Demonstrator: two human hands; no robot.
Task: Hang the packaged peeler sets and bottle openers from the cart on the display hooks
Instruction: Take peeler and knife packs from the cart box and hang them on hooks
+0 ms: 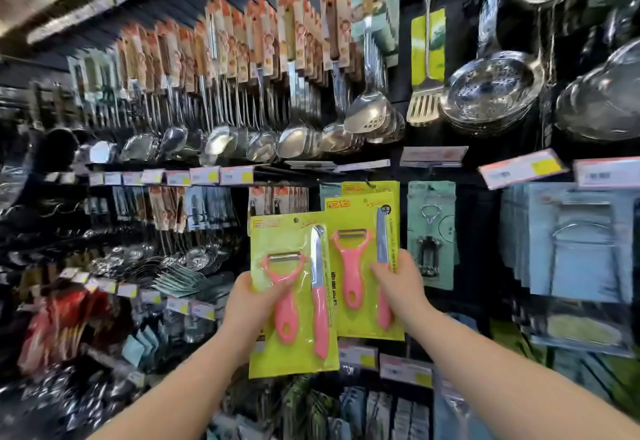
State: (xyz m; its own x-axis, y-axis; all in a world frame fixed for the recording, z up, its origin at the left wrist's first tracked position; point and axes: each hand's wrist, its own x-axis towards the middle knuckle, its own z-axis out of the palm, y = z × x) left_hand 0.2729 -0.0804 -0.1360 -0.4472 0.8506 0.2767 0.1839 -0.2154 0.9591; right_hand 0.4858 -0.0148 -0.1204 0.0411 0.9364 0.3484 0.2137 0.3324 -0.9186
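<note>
My left hand [256,301] grips a yellow-green peeler set pack [294,346] with a pink peeler and pink knife, holding it in front of the shelf wall. My right hand [398,277] holds a second, identical peeler set pack [360,322] by its right side, raised toward a display hook [370,183]. More yellow-green packs [370,187] hang on that hook behind it. A teal bottle opener pack [431,231] hangs on the hook to the right. The cart is out of view.
Rows of ladles and spoons [242,93] with orange card handles hang above. Steel strainers [491,89] hang at upper right. Price tags [523,167] line the rails. Pale blue packs [581,242] hang at right, small utensils at lower left.
</note>
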